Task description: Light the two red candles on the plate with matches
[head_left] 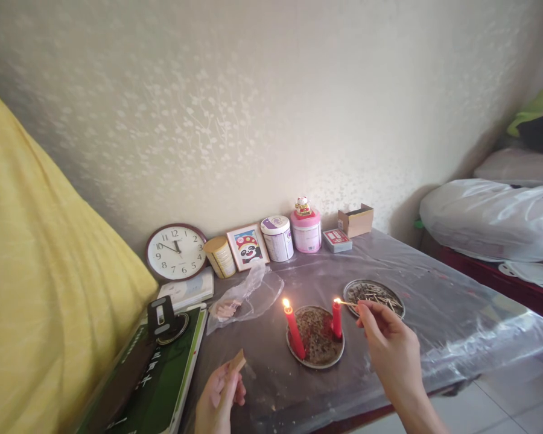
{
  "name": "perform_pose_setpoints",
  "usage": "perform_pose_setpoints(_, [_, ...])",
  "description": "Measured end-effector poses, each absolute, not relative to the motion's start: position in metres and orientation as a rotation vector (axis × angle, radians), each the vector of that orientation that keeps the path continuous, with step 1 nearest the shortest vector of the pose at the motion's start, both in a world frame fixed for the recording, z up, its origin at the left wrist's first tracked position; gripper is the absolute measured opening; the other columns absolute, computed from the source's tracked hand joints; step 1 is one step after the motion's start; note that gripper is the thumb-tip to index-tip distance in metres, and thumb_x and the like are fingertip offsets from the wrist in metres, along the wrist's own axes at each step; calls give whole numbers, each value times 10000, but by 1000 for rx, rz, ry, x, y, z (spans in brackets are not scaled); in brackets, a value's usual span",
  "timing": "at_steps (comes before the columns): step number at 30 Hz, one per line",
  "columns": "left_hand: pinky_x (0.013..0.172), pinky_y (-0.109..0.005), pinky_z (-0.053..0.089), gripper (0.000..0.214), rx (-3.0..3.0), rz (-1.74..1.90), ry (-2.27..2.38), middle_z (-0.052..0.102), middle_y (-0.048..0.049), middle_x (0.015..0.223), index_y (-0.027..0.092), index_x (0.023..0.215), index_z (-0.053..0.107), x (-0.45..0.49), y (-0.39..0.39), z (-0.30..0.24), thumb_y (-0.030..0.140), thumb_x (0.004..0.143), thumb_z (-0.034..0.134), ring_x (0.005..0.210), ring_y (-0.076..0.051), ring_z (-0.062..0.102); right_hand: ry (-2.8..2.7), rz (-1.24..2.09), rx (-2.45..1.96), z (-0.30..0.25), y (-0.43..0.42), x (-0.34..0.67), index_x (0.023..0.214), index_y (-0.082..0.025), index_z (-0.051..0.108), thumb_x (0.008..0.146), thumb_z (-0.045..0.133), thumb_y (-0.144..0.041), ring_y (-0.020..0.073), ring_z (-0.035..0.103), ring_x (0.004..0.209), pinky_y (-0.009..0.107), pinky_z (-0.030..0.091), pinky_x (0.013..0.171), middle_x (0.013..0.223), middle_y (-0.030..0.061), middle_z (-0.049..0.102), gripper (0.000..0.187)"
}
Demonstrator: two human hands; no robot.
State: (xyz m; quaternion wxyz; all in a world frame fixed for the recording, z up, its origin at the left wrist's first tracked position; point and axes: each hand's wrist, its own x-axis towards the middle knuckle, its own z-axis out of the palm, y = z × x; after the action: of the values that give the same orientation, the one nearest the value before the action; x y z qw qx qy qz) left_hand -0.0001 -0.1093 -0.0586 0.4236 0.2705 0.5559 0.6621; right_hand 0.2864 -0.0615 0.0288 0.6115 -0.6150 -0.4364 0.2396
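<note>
Pinched in my right hand [391, 340] is a thin matchstick [349, 303], its burning tip at the top of the right red candle [336, 319]. The left red candle [295, 334] burns with a small flame and leans slightly. Both candles stand on a round, stained metal lid [315, 358]. My left hand [221, 392] is closed around a small tan box [238, 360], probably a matchbox, left of the lid. Behind my right hand lies a second round lid [366, 286] with several matchsticks in it.
A crumpled clear plastic bag [248, 301] lies left of the candles. Along the wall stand a clock [175, 252], a panda picture [248, 248], tins [278, 239] and an open cardboard box [355, 222]. A green book [154, 374] and yellow curtain [40, 271] are at the left.
</note>
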Motion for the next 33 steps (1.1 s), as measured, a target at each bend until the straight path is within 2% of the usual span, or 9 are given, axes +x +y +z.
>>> perform_pose_setpoints(6, [440, -278, 458, 534, 664, 1651, 1395, 648, -37, 593, 138, 819, 675, 3, -110, -53, 547, 509, 819, 504, -173, 565, -993, 570, -1473, 26, -59, 288, 866, -188, 674, 765, 585, -498, 136, 537, 520, 214, 379, 451, 663, 18, 638, 338])
perform_pose_setpoints(12, [437, -271, 457, 511, 686, 1656, 1395, 638, -27, 589, 143, 808, 684, 2, -111, -55, 545, 521, 814, 500, -164, 554, -1018, 589, -1530, 30, -62, 285, 881, -192, 674, 754, 565, -536, 92, 349, 387, 228, 289, 372, 654, 13, 620, 382])
perform_pose_setpoints(18, [440, -275, 456, 506, 713, 1658, 1394, 637, -31, 598, 137, 831, 680, 0, -112, -57, 541, 552, 798, 506, -168, 553, -1012, 558, -1498, 31, -62, 287, 840, -188, 668, 766, 564, -509, 102, 404, 445, 219, 317, 411, 663, 13, 612, 345])
perform_pose_setpoints(22, [460, -269, 459, 520, 743, 1635, 1395, 633, -25, 601, 127, 891, 679, 0, -112, -58, 537, 587, 780, 522, -165, 556, -999, 604, -1502, 26, -59, 286, 865, -184, 662, 769, 563, -516, 90, 367, 422, 213, 285, 382, 650, 7, 593, 360])
perform_pose_setpoints(25, [457, -267, 456, 519, 751, 1635, 1393, 628, -24, 593, 124, 868, 678, -1, -112, -59, 549, 586, 775, 518, -163, 553, -954, 645, -1474, 35, -60, 288, 824, -173, 658, 753, 606, -496, 81, 364, 430, 194, 278, 374, 623, 2, 567, 335])
perform_pose_setpoints(29, [444, -277, 455, 520, 718, 1652, 1405, 638, -31, 592, 131, 831, 665, -1, -111, -60, 551, 552, 792, 507, -170, 555, -720, 938, -1080, 67, -70, 312, 721, -162, 629, 675, 727, -405, 73, 452, 515, 150, 369, 442, 655, -1, 562, 267])
perform_pose_setpoints(31, [452, -282, 460, 511, 731, 1651, 1398, 639, -30, 597, 132, 832, 662, -2, -112, -61, 547, 562, 788, 512, -170, 555, -688, 1076, -850, 77, -73, 332, 755, -186, 627, 730, 669, -381, 53, 400, 487, 126, 341, 419, 674, -21, 564, 201])
perform_pose_setpoints(33, [458, -281, 461, 512, 753, 1635, 1396, 633, -26, 587, 128, 837, 662, -2, -112, -61, 550, 572, 780, 514, -168, 551, -772, 1023, -890, 75, -71, 350, 717, -188, 641, 821, 524, -385, 53, 333, 433, 127, 314, 384, 617, -41, 565, 251])
